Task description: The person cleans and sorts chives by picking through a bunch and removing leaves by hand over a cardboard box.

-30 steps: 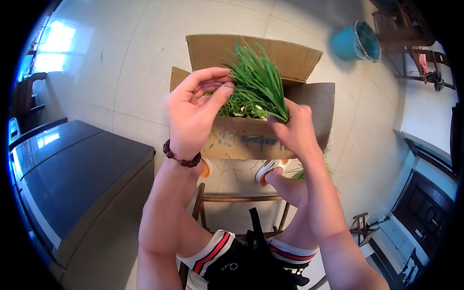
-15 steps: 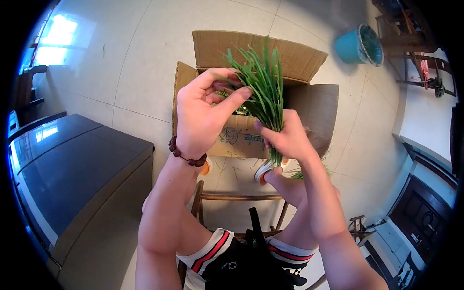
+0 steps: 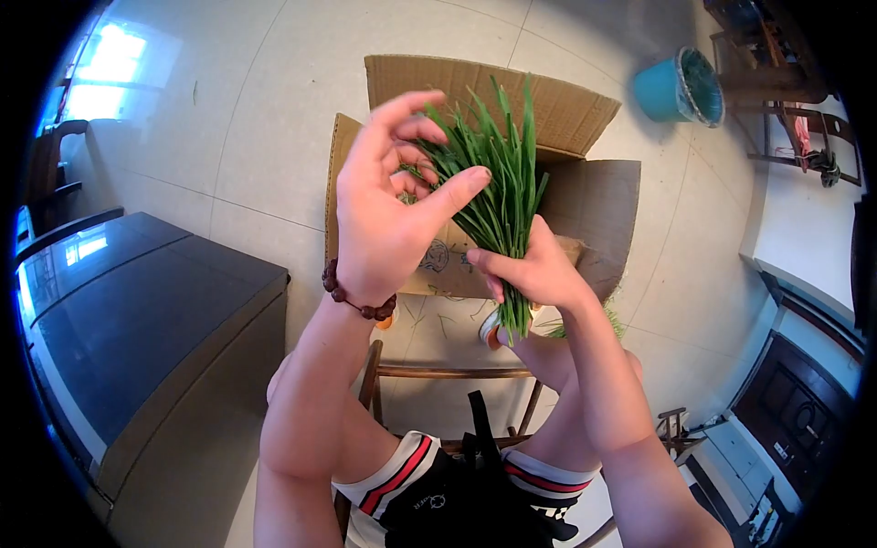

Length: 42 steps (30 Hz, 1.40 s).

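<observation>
The bunch of green leaves (image 3: 502,183) is held above the near side of an open cardboard box (image 3: 594,205), its tips fanned away from the body and its stalk ends protruding below the grip. The stalks are clasped by the right hand (image 3: 539,269), its fingers closed around them and its thumb laid across. The left hand (image 3: 393,196) is held wide open beside the leaves, fingers curved and well parted from the thumb, by which some leaves are overlapped; whether they are touched cannot be told. A beaded bracelet (image 3: 358,297) is worn on the left wrist. A blue bucket (image 3: 662,89) is seen beyond the box.
</observation>
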Tool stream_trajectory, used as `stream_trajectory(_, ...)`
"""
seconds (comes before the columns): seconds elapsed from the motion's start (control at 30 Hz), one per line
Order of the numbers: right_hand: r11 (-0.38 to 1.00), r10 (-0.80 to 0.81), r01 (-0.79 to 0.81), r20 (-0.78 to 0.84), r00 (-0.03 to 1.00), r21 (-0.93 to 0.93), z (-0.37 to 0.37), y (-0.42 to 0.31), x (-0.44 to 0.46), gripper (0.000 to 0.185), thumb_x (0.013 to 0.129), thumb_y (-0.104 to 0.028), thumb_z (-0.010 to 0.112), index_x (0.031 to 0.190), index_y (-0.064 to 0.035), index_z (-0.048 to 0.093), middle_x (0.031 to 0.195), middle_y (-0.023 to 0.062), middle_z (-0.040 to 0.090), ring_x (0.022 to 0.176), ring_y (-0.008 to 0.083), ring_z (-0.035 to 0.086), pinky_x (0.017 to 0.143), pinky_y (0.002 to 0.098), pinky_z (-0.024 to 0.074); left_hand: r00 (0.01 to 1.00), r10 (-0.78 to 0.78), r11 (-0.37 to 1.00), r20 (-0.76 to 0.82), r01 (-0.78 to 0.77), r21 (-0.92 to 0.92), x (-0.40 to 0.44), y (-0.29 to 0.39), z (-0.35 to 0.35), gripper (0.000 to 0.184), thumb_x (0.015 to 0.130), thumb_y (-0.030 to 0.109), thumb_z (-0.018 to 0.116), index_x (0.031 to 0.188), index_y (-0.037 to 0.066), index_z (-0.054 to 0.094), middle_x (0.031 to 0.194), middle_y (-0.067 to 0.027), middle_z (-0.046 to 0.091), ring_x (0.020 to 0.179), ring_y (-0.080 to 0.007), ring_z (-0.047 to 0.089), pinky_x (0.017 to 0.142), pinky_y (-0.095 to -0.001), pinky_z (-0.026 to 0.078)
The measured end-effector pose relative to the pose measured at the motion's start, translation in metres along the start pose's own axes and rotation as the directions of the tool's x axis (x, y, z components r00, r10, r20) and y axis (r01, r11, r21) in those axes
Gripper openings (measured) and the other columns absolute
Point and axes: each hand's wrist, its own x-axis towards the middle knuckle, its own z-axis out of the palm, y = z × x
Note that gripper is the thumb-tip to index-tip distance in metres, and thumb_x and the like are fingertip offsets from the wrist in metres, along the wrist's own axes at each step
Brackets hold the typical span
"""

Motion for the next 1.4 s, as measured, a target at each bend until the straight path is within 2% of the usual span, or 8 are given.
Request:
stream_trajectory(0.1,0.997,0.006,-0.008,0.030,1.000,0.082,0.005,-0.001,-0.002,0.014,0.093,-0.009,0.070,0.085,-0.0007,0.062,0.060,0.0015,0.059,0.049,0.0098,0.056,0.046,0.0285,0.0454,0.989,0.137,0.989,-0.055,-0.134,0.057,-0.001,0.002,0.000,0.043,0.078,0.005,0.085,0.118,0.007,0.069,0.113,-0.0016,0.058,0.081,-0.0050,0.050,0.062,-0.0187,0.043)
stream_trajectory(0.17,0.994,0.013,-0.022,0.083,0.996,0.103,0.006,-0.001,-0.002,0.014,0.093,-0.008,0.069,0.084,-0.0014,0.061,0.059,0.0007,0.058,0.048,0.0097,0.056,0.046,0.0282,0.0450,0.968,0.249,0.921,0.033,-0.247,0.300,0.001,-0.003,-0.006,0.040,0.077,0.006,0.084,0.115,0.007,0.070,0.115,-0.0023,0.058,0.080,-0.0061,0.048,0.061,-0.0199,0.041)
stream_trajectory(0.27,0.998,-0.007,0.000,0.101,0.995,0.068,0.007,0.006,0.000,0.012,0.093,-0.006,0.068,0.084,-0.0018,0.061,0.059,0.0007,0.058,0.048,0.0096,0.056,0.046,0.0281,0.0452,0.969,0.226,0.895,0.105,-0.249,0.371,-0.001,0.000,-0.008,0.039,0.083,-0.002,0.078,0.119,0.004,0.065,0.123,-0.0031,0.057,0.088,-0.0014,0.052,0.065,-0.0175,0.040)
stream_trajectory(0.6,0.995,-0.032,0.020,0.118,0.993,0.103,0.011,0.004,-0.001,0.009,0.091,-0.003,0.069,0.091,-0.0015,0.060,0.059,0.0010,0.059,0.048,0.0096,0.055,0.046,0.0278,0.0454,0.981,0.193,0.926,0.014,-0.187,0.329,0.000,0.004,-0.006,0.023,0.081,0.005,0.079,0.103,0.006,0.072,0.114,-0.0037,0.062,0.077,-0.0060,0.050,0.056,-0.0213,0.038)
stream_trajectory(0.87,0.997,-0.017,0.004,0.155,0.988,0.082,0.012,0.004,-0.002,0.013,0.090,-0.004,0.070,0.097,-0.0012,0.059,0.060,0.0007,0.059,0.048,0.0092,0.055,0.045,0.0272,0.0448,0.944,0.328,0.899,0.044,-0.326,0.292,0.004,-0.006,-0.006,0.018,0.085,0.004,0.075,0.102,0.003,0.072,0.106,-0.0061,0.064,0.081,-0.0122,0.055,0.070,-0.0253,0.047)
stream_trajectory(1.3,0.997,-0.034,0.023,0.144,0.989,0.077,0.011,0.007,0.000,0.011,0.091,-0.005,0.070,0.094,-0.0016,0.060,0.059,0.0003,0.058,0.048,0.0087,0.053,0.046,0.0273,0.0439,0.969,0.245,0.946,-0.020,-0.234,0.226,0.001,-0.005,-0.010,0.010,0.087,0.005,0.075,0.097,0.003,0.073,0.104,-0.0075,0.067,0.082,-0.0135,0.058,0.073,-0.0267,0.048)
stream_trajectory(1.37,0.995,-0.035,0.021,0.135,0.990,0.101,0.011,0.006,-0.001,0.010,0.091,-0.005,0.069,0.094,-0.0017,0.060,0.058,-0.0001,0.058,0.047,0.0087,0.053,0.045,0.0274,0.0437,0.984,0.158,0.948,0.084,-0.175,0.266,0.001,-0.004,-0.015,0.012,0.092,-0.001,0.071,0.103,-0.003,0.068,0.115,-0.0098,0.062,0.107,-0.0155,0.061,0.092,-0.0293,0.049)
stream_trajectory(1.4,0.995,-0.035,0.021,0.134,0.990,0.101,0.011,0.004,-0.002,0.010,0.091,-0.005,0.069,0.094,-0.0017,0.060,0.058,-0.0001,0.058,0.047,0.0087,0.053,0.045,0.0274,0.0437,0.984,0.159,0.948,0.084,-0.176,0.266,0.001,-0.004,-0.015,0.012,0.092,-0.001,0.071,0.103,-0.003,0.068,0.115,-0.0098,0.062,0.107,-0.0155,0.061,0.092,-0.0293,0.049)
